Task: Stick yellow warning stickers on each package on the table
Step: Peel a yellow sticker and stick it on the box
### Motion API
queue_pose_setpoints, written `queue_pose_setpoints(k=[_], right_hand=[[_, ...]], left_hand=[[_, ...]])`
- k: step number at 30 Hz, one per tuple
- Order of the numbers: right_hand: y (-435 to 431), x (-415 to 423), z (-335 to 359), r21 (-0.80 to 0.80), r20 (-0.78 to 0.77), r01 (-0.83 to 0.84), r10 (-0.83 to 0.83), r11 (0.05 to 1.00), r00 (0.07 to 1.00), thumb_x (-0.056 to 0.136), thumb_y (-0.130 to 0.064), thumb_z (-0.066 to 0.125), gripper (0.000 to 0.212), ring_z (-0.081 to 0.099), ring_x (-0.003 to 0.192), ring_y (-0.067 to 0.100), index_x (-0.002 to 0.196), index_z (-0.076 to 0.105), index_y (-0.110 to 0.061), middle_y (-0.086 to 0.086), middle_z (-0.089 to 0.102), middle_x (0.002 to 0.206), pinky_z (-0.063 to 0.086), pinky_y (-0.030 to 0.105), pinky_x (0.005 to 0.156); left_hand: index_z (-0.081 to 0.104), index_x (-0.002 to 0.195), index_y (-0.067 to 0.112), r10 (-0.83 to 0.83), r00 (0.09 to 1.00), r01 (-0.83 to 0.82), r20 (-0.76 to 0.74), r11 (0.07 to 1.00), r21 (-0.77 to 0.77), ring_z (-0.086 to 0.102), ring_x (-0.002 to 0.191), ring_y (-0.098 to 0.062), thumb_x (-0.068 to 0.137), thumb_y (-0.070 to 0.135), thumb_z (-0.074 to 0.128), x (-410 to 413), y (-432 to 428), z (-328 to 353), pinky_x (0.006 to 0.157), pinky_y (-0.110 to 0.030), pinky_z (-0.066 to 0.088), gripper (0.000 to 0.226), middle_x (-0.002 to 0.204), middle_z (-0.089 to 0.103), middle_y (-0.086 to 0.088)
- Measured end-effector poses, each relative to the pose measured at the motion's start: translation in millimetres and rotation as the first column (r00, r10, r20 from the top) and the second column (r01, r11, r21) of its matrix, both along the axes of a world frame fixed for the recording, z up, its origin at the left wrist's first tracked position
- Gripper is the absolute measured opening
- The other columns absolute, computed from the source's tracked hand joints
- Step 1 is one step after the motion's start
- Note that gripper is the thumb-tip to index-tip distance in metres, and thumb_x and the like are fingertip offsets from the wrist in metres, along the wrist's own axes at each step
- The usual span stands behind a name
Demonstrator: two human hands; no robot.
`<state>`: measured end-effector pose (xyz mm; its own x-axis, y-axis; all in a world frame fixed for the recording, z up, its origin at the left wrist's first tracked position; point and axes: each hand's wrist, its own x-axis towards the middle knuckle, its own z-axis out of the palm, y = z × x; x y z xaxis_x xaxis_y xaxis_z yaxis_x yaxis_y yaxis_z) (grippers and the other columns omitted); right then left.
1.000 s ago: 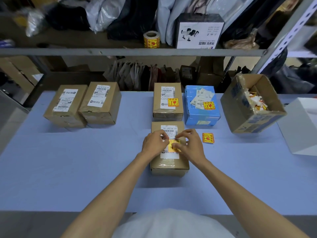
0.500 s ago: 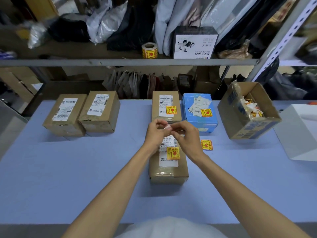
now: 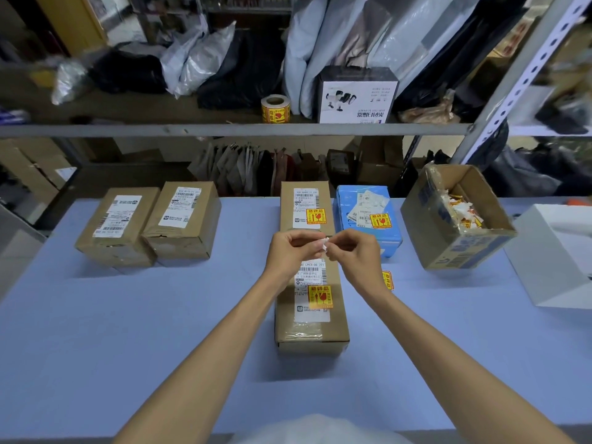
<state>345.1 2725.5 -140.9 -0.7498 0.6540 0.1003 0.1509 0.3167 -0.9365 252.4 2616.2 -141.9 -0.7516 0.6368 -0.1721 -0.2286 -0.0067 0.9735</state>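
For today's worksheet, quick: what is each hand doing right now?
Left hand: pinches a small white paper scrap.
Right hand: pinches the same scrap from the other side.

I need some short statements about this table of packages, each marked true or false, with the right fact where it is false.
1. The nearest brown box carries a yellow sticker. True.
2. Every brown package on the table has a yellow sticker. False: the far-left box and the box beside it show only white labels.
3. The left hand and the right hand together pinch a small white scrap. True.
4. The sticker roll lies on the table. False: the sticker roll stands on the shelf behind.
5. The open carton at the right is empty. False: the open carton holds paper scraps.
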Motion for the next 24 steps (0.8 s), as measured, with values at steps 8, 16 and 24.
queue_pose_setpoints(k=[8, 16, 24], right_hand=[[0.9, -3.2, 11.6, 0.051, -0.028, -0.147, 0.149, 0.988, 0.988, 0.082, -0.017, 0.074, 0.009, 0.068, 0.070, 0.013, 0.086, 0.073, -0.010, 0.001, 0.072, 0.074, 0.058, 0.026, 0.067], [22.0, -3.2, 14.3, 0.021, 0.005, -0.085, 0.085, 0.996, 0.996, 0.084, -0.014, 0.071, 0.006, 0.068, 0.068, 0.017, 0.084, 0.072, -0.008, 0.004, 0.070, 0.073, 0.058, 0.032, 0.066], [32.7, -1.7, 27.1, 0.085, -0.056, -0.030, 0.034, 0.996, 0.998, 0.081, -0.015, 0.075, 0.008, 0.067, 0.071, 0.013, 0.083, 0.072, -0.008, 0.002, 0.071, 0.075, 0.058, 0.028, 0.068]], left_hand=[[0.073, 0.090, 0.006, 0.113, 0.985, -0.120, -0.129, 0.992, -0.050, 0.072, 0.079, -0.020, 0.082, 0.012, 0.073, -6.0, 5.7, -3.4, 0.065, -0.023, 0.057, 0.011, 0.087, 0.074, -0.009], [0.068, 0.105, -0.005, -0.029, 0.998, 0.027, 0.049, 0.999, 0.046, 0.070, 0.069, -0.012, 0.089, 0.004, 0.062, -9.0, 13.1, -1.3, 0.068, -0.019, 0.057, 0.019, 0.081, 0.072, -0.011], [0.073, 0.095, 0.007, -0.135, 0.987, 0.126, 0.085, 0.987, 0.104, 0.069, 0.086, -0.020, 0.082, 0.009, 0.070, -13.1, 23.8, 8.3, 0.072, -0.022, 0.056, 0.013, 0.091, 0.072, -0.012]])
